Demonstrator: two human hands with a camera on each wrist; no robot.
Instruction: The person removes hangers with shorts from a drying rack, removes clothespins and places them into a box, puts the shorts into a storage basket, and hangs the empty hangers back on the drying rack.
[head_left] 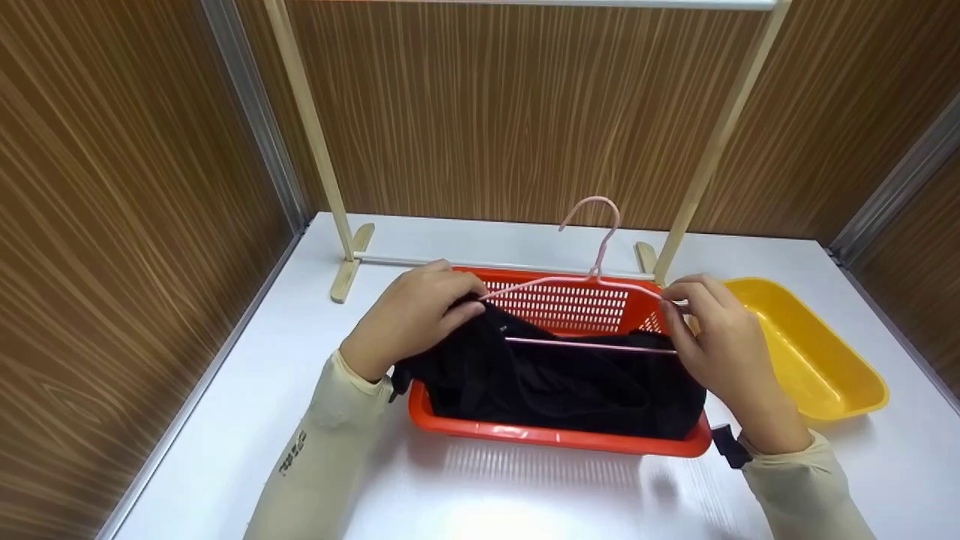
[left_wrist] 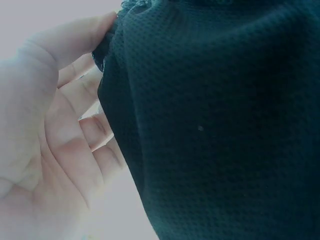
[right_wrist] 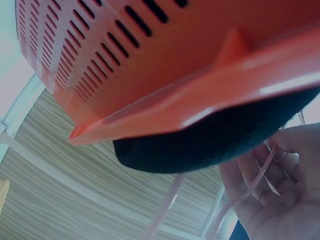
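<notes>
A pink hanger [head_left: 551, 280] with its hook upward is held over a red basket [head_left: 555, 435]. Black fabric, perhaps a garment [head_left: 555, 386], lies bunched in the basket, and its left part is raised over the hanger's left end. My left hand [head_left: 416, 311] pinches the fabric's edge there between thumb and fingers; the left wrist view shows the mesh-like cloth [left_wrist: 215, 125] beside the palm. On the other side, my right hand [head_left: 716, 337] pinches the hanger's right shoulder. The hanger's lower bar crosses in front of the cloth, its left end hidden behind it.
Behind the basket stands a rack with wooden posts [head_left: 311, 135] and a white lower bar [head_left: 420, 261]. A yellow tray [head_left: 810, 367] sits to the right, partly behind my right hand. Wood-patterned panels [head_left: 480, 120] enclose the white table [head_left: 292, 360].
</notes>
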